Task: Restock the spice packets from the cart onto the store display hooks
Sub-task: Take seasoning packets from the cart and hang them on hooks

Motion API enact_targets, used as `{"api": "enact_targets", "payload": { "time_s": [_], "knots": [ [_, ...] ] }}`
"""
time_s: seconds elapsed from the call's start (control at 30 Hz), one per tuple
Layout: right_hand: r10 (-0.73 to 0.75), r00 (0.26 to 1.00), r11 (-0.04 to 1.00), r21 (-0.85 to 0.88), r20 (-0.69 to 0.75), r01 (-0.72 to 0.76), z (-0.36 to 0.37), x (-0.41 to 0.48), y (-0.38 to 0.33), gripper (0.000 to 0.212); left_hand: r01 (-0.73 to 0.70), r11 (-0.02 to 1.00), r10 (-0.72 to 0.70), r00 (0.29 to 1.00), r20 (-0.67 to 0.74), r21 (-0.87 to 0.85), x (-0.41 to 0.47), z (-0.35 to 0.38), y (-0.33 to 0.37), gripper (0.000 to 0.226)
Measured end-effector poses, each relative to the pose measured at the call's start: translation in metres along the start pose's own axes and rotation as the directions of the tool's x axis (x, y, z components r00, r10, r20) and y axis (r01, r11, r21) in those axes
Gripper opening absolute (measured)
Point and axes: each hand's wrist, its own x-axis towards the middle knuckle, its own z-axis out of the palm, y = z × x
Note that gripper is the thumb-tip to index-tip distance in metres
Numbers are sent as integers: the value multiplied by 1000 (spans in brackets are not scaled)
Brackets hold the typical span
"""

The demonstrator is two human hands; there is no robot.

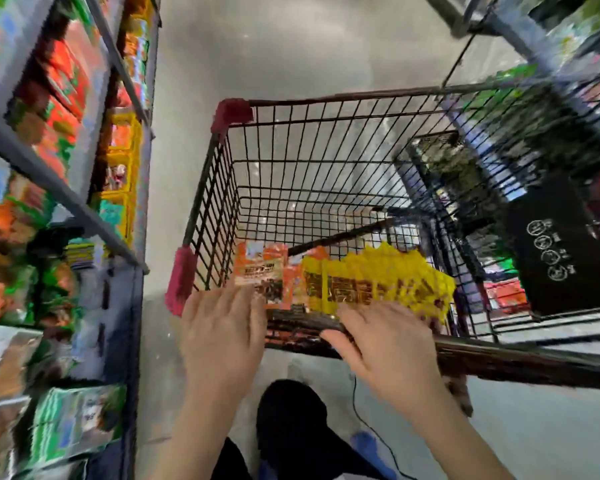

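Heavy blur is smearing the whole view, so no packet print is reading anywhere. A wire shopping cart [326,161] is standing in the aisle with red bumpers [232,112] on its left corners, and its right side is running out of view. At the cart's near edge, toward the near-left corner, an orange spice packet [261,268] is standing upright. A bunch of yellow spice packets [378,277] is sitting just to its right, overlapping its edge.

The left hand [222,327] is reaching to the orange packet's lower edge with fingers stretched forward and touching it. The fingertips are blurring into the packet, so I cannot tell whether its grip is closing on anything. The right hand [385,344] is lying over the cart's near rim, fingers spread against the bottom of the yellow bunch, and its grip is equally unclear. Display shelving [49,188] full of blurred packets is running along the left, cut off at the edge.
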Motion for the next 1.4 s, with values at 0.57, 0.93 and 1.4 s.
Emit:
{"api": "enact_targets", "payload": {
  "time_s": [0.57,0.93,1.4],
  "knots": [
    [-8,532,723,372,847,-582,-17,59,81,48,173,985,-71,422,904,-3,86,28,43,37],
    [-60,333,756,261,941,-600,116,80,110,44,217,966,-189,238,953,137,117,127,33,36],
    [68,514,536,404,855,-741,224,92,3,54,465,830,-475,298,828,309,89,209,-51,91]
  ]
}}
